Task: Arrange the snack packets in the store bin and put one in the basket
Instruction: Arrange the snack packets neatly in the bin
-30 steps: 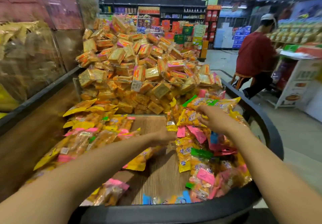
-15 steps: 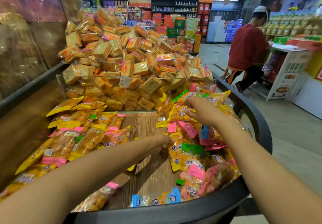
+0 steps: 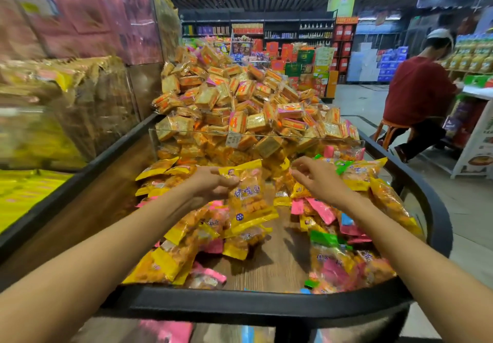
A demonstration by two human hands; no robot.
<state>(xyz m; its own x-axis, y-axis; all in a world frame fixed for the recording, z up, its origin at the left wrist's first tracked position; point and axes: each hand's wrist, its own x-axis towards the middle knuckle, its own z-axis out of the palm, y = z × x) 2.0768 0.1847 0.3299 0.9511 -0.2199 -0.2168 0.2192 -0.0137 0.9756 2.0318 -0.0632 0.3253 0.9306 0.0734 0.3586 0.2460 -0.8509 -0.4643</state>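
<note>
My left hand [image 3: 213,183] grips the top corner of a yellow snack packet [image 3: 246,196] that hangs above the bin's wooden floor. My right hand [image 3: 318,177] hovers with its fingers spread just right of that packet, over the right-hand heap, holding nothing. The store bin [image 3: 240,302] has a black curved rim. Several yellow and pink packets [image 3: 186,241] lie in a heap on its left side. A mixed heap of yellow, pink and green packets [image 3: 344,249] fills its right side. No basket shows.
Behind a clear divider [image 3: 266,137] rises a tall pile of orange square cracker packs [image 3: 240,102]. Bagged goods [image 3: 66,89] stack up on the left. A person in a red shirt [image 3: 418,94] sits at the right beside shelves. Bare wooden floor [image 3: 277,262] shows mid-bin.
My left hand lifted a yellow packet up off the bin floor. My right hand came off the right heap and moved toward the middle, fingers spread. The camera tilted up.
</note>
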